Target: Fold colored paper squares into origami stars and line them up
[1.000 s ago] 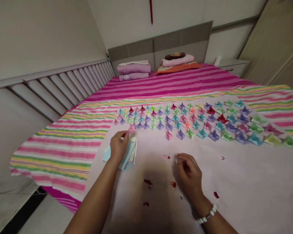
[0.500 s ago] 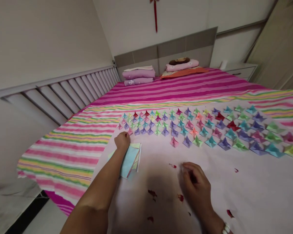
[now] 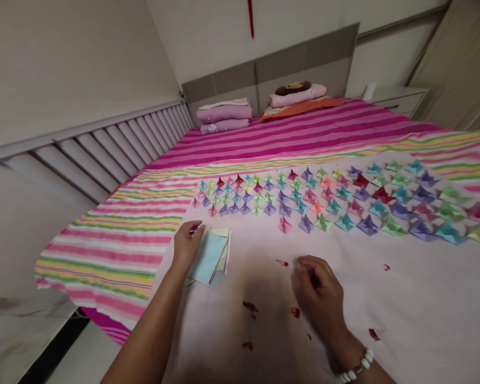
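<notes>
My left hand [image 3: 188, 246] lies on the near-left part of a stack of coloured paper squares [image 3: 212, 255], its fingertips pinched at the far corner of the top sheets. Just beyond the stack, several rows of small folded paper shapes [image 3: 304, 200] in pink, purple, green, blue and red run to the right across a white sheet [image 3: 416, 304]. My right hand [image 3: 320, 292] rests on the white sheet with its fingers curled in. I cannot make out whether they hold anything. It wears a white bead bracelet [image 3: 354, 368].
The white sheet lies on a striped pink bed cover [image 3: 116, 240] whose edge drops off at the left. Small red paper scraps [image 3: 250, 307] dot the sheet near my hands. Folded blankets [image 3: 224, 114] and a pillow [image 3: 296, 96] sit by the headboard. A slatted rail [image 3: 104, 154] runs along the left.
My left hand reached out with a pink folded shape, set it at the left end of the rows, and drew back to the paper stack. My right hand stayed put.
</notes>
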{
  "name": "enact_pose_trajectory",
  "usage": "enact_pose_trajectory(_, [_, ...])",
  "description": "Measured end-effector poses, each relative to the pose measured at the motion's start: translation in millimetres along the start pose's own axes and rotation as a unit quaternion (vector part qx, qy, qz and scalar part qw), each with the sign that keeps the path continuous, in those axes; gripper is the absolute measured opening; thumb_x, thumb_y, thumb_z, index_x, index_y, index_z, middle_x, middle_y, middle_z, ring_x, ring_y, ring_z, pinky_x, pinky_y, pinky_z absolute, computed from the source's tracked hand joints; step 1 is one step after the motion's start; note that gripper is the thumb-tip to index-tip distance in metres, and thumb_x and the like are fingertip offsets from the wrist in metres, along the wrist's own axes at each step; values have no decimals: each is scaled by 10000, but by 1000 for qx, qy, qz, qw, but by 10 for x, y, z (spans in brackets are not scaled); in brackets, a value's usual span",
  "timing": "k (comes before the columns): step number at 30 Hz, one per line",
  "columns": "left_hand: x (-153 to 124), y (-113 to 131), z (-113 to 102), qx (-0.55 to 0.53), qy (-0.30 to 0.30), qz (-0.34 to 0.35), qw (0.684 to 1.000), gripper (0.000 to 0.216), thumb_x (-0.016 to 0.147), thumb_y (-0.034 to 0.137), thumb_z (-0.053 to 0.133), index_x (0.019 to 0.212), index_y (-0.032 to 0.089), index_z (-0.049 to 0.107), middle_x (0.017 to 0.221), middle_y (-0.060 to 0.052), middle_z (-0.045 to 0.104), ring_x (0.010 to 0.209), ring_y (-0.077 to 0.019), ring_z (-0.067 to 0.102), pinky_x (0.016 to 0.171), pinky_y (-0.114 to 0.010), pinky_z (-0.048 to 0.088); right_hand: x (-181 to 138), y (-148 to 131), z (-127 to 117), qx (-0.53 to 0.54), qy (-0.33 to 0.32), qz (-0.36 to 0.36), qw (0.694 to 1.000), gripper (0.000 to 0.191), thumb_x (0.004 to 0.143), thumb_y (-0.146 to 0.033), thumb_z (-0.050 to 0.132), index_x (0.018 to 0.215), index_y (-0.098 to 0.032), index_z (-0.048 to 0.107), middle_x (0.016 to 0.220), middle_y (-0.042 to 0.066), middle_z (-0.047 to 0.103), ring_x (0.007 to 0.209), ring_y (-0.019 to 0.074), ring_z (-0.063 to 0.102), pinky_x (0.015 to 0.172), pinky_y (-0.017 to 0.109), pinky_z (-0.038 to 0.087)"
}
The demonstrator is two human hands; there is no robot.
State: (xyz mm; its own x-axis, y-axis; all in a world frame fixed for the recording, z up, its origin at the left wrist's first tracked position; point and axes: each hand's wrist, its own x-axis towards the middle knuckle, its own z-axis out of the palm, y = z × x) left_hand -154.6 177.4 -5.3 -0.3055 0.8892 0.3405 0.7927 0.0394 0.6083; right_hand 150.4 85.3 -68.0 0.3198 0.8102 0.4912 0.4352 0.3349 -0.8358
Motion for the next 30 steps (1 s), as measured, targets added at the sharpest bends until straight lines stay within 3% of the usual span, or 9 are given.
enact_pose_trajectory(3, [-460,-63,-37,-18,-17,38,999,388,755,462,601,994,166,675,1071,-118,670,1017,-246,622,896,-388,504,-13,-12,10,7,-5,9,1000,99,853,-240,545,865,-195,633,893,73,642,749,190,599,650,320,499])
enact_pose_trajectory(5, [-718,-119,-10,7,-28,56,998,501,689,476,686,1068,151,658,1201,-160,616,1156,-301,554,1010,-467,425,-25,-7,15,11,-8,13,1000,103,847,-245,550,857,-193,638,885,71,645,724,186,594,631,316,494])
enact_pose_trajectory(9, [-981,-212,35,35,-70,45,996,758,606,463,767,1253,136,544,1391,-187,475,1323,-344,401,1092,-504,336,-51,12,20,13,-22,24,999,107,835,-248,559,860,-186,642,872,68,646,681,175,583,615,310,487])
enact_pose_trajectory(25, [-883,-155,-281,33,-179,-19,983,662,743,470,652,1308,149,523,1314,-145,587,1205,-303,548,1010,-434,437,-69,37,37,14,-38,42,998,120,823,-238,537,845,-186,643,797,50,644,632,166,564,587,306,472])
enact_pose_trajectory(30, [-840,-156,-363,-6,-168,-33,985,607,735,466,652,1259,167,578,1260,-124,632,1119,-286,602,945,-400,477,-69,48,44,12,-39,39,998,127,823,-245,536,838,-186,648,794,50,645,632,167,565,589,308,475])
